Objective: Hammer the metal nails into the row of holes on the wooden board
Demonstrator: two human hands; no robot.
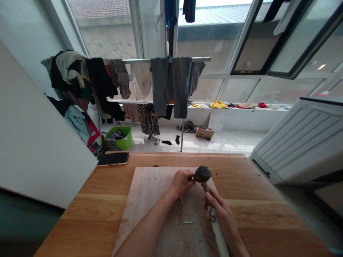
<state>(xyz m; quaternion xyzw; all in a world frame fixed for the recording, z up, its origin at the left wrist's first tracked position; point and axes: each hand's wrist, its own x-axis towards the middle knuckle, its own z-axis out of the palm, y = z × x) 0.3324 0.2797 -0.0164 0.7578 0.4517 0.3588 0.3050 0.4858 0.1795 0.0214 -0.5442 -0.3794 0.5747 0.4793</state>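
Note:
My right hand is wrapped around the pale, worn handle of a mallet with a dark rounded head. The mallet head is up beside the fingertips of my left hand, near the far edge of a wooden board. Those left fingers are pinched together, and whatever they grip is too small or hidden to make out. Several loose nails lie on the board below my left wrist. A row of small dark marks runs along the board's far left part.
The board lies on a wooden table; a phone rests at its far left corner. Beyond stand a clothes rack with hanging laundry, a green basket and a cardboard box. A white panelled door is at the right.

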